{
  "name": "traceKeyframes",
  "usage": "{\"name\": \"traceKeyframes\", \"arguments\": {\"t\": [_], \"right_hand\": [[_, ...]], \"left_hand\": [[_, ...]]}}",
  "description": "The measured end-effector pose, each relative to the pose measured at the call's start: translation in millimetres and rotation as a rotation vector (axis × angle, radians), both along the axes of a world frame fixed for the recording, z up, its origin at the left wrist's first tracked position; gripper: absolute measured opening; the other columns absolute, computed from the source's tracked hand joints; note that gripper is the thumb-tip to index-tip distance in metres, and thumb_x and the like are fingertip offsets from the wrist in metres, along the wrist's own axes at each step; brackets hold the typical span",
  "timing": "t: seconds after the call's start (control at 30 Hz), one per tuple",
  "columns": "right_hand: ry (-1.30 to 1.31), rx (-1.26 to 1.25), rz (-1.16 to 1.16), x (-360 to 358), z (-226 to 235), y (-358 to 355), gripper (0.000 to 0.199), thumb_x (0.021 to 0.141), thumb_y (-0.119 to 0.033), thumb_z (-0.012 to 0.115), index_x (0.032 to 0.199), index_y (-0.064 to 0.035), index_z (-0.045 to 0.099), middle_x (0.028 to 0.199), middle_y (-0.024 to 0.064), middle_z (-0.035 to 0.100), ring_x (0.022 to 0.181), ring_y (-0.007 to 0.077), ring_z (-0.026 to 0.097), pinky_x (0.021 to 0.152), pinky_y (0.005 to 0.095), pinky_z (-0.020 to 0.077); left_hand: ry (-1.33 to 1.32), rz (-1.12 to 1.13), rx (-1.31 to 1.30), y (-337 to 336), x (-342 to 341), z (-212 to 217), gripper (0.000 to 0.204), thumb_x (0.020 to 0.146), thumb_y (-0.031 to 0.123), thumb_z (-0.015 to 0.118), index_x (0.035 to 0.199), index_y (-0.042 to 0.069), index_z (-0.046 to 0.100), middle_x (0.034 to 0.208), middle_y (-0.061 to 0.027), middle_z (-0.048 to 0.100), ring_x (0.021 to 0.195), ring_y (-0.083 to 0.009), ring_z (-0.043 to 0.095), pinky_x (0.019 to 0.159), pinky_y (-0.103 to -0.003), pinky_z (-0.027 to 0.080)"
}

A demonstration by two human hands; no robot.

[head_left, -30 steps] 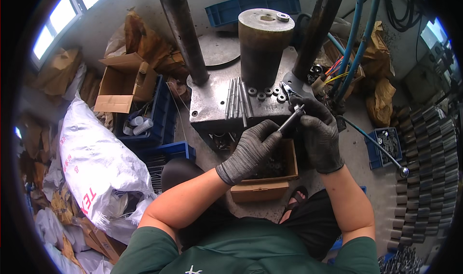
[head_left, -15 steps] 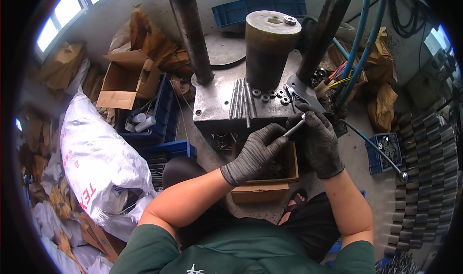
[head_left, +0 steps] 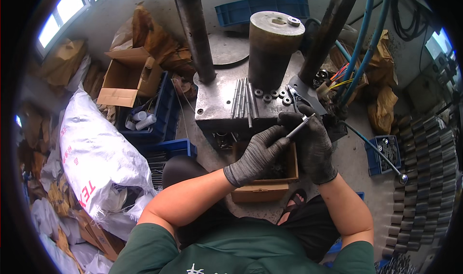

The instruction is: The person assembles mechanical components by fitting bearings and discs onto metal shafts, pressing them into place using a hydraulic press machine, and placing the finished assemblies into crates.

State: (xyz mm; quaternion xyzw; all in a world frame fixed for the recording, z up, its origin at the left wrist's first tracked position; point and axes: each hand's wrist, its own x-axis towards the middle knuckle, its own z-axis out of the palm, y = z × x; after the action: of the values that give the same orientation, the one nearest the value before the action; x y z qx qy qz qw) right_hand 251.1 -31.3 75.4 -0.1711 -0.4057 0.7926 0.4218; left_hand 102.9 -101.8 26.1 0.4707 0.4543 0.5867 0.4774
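Both gloved hands, left hand (head_left: 258, 153) & right hand (head_left: 312, 144), grip metal rod (head_left: 300, 126).

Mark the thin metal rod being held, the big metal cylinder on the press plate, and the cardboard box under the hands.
metal rod (head_left: 300, 126): head view, its bare shaft.
metal cylinder (head_left: 270, 57): head view, its side wall.
cardboard box (head_left: 260, 192): head view, its front wall.
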Motion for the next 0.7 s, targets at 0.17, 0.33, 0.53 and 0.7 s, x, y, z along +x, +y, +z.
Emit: {"name": "traceKeyframes", "arguments": {"t": [0.17,0.33,0.53,0.7], "right_hand": [[-0.1,0.078,-0.087,3.0,-12.2,2.5,0.043,0.107,-0.036,0.056,0.134,-0.0037,0.058,0.119,0.0178,0.072,0.111,0.0282,0.07,0.104,0.0417,0.0532],[-0.293,0.194,-0.183,1.7,-17.6,-2.1,0.044,0.107,-0.039,0.055,0.133,-0.0034,0.06,0.119,0.0166,0.072,0.109,0.0243,0.069,0.104,0.0403,0.0524],[-0.059,0.091,-0.021,-11.9,-42.3,-12.4,0.042,0.109,-0.034,0.052,0.139,-0.0036,0.054,0.125,0.0134,0.067,0.115,0.0181,0.064,0.105,0.0358,0.0508],[-0.101,0.037,0.018,-20.4,-45.1,-16.8,0.05,0.108,-0.033,0.055,0.15,-0.006,0.047,0.126,0.0088,0.064,0.121,0.0186,0.06,0.109,0.0352,0.0478]], "left_hand": [[0.116,0.016,-0.012,-3.9,-2.1,7.3,0.025,0.1,0.022,0.067,0.115,0.002,0.066,0.094,-0.0107,0.07,0.091,-0.0141,0.065,0.083,-0.033,0.053],[0.157,0.0,-0.019,-5.9,-3.4,6.9,0.023,0.104,0.023,0.067,0.115,0.004,0.065,0.096,-0.001,0.063,0.088,-0.0072,0.059,0.077,-0.027,0.052],[-0.056,-0.019,-0.028,0.5,-2.0,-10.3,0.022,0.103,0.021,0.068,0.115,0.003,0.065,0.102,-0.0024,0.068,0.097,-0.0092,0.062,0.086,-0.028,0.054],[-0.139,0.036,0.073,2.2,-5.1,21.5,0.023,0.102,0.02,0.069,0.116,0.002,0.067,0.107,-0.0029,0.069,0.099,-0.0108,0.063,0.091,-0.029,0.054]]}}
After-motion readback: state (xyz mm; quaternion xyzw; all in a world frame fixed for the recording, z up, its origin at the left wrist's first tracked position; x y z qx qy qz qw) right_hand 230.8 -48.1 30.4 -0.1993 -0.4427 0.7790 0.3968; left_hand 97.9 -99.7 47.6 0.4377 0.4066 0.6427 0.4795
